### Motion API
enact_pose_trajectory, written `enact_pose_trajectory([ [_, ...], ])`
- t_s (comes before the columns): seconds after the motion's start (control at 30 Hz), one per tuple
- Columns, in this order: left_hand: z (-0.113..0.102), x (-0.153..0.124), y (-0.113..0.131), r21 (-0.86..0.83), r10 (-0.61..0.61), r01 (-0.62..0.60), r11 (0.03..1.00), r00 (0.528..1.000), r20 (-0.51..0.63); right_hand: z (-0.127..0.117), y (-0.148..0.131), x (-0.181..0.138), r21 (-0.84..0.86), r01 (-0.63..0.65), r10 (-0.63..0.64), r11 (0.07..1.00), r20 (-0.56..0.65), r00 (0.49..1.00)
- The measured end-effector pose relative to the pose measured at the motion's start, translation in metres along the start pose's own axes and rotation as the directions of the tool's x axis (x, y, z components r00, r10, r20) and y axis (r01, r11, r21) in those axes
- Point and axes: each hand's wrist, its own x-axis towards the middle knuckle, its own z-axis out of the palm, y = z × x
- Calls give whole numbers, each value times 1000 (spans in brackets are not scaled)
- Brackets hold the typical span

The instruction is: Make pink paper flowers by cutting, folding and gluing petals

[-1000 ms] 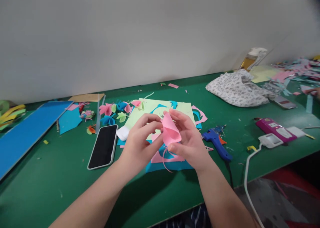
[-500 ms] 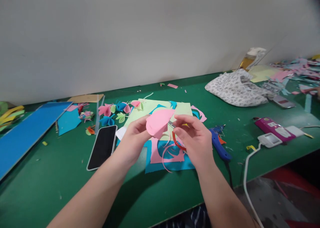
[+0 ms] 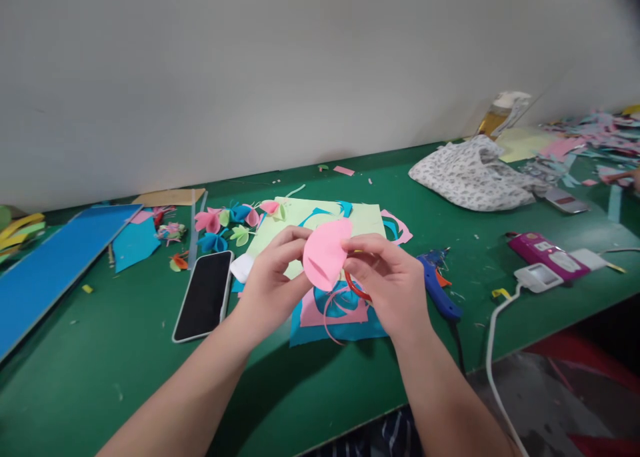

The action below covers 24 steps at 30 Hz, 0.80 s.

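A pink paper piece [image 3: 326, 253], rounded and creased, is held up over the middle of the table. My left hand [image 3: 281, 270] pinches its left edge between thumb and fingers. At its right edge, the fingertips of my right hand [image 3: 383, 270] touch the paper while the hand also keeps hold of scissors with red handles [image 3: 354, 285]; their blades are hidden. Below lie a pink sheet with cut-outs [image 3: 330, 318], a curled pink strip and a blue sheet [image 3: 303, 333]. A pale green sheet [image 3: 295, 210] lies behind the hands.
Folded paper flowers [image 3: 213, 223] and a phone [image 3: 204, 297] lie to the left, near a long blue board [image 3: 65, 257]. A blue glue gun [image 3: 440, 290], a patterned cloth [image 3: 470, 173], a corded white device [image 3: 539, 279] and a bottle [image 3: 503, 115] are right. Another person's hand shows far right.
The pink paper has turned to face me more and shifted slightly right. My right fingertips have come onto its edge, and the scissor blades have gone out of sight.
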Motion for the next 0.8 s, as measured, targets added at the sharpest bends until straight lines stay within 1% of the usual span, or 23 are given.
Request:
enact_pose_trajectory([
  [0.23,1,0,1,101,39,-38,994,999,-15,-1,1,2,-11,-15,14,1000,-31,999],
  [0.27,1,0,1,149,49,-43,988,998,-35,-1,0,2,-16,-17,17,1000,-32,999],
  [0.33,2,-2,3,299,101,-61,952,987,-121,-1,-2,0,-50,3,-4,999,-19,1000],
  [0.37,2,-3,3,383,151,-75,921,973,-173,0,-3,-1,-81,29,-29,996,-3,1000],
  [0.43,4,-5,3,517,269,-104,849,929,-255,3,-6,-5,-165,84,-79,983,38,996],
  [0.5,6,-7,3,596,367,-142,790,889,-273,8,-8,-8,-245,120,-112,962,47,993],
  [0.57,8,-8,2,645,430,-177,743,866,-257,12,-8,-11,-292,138,-135,946,33,990],
  [0.63,10,-8,1,678,493,-234,697,842,-216,14,-6,-12,-305,147,-153,941,5,988],
  [0.7,10,-8,0,663,537,-309,682,826,-168,12,-4,-11,-322,148,-168,935,-36,985],
  [0.73,10,-8,0,632,547,-344,694,823,-154,10,-4,-10,-340,152,-183,928,-63,981],
  [0.8,8,-10,0,536,504,-349,769,846,-173,5,-3,-7,-401,173,-233,900,-105,967],
])
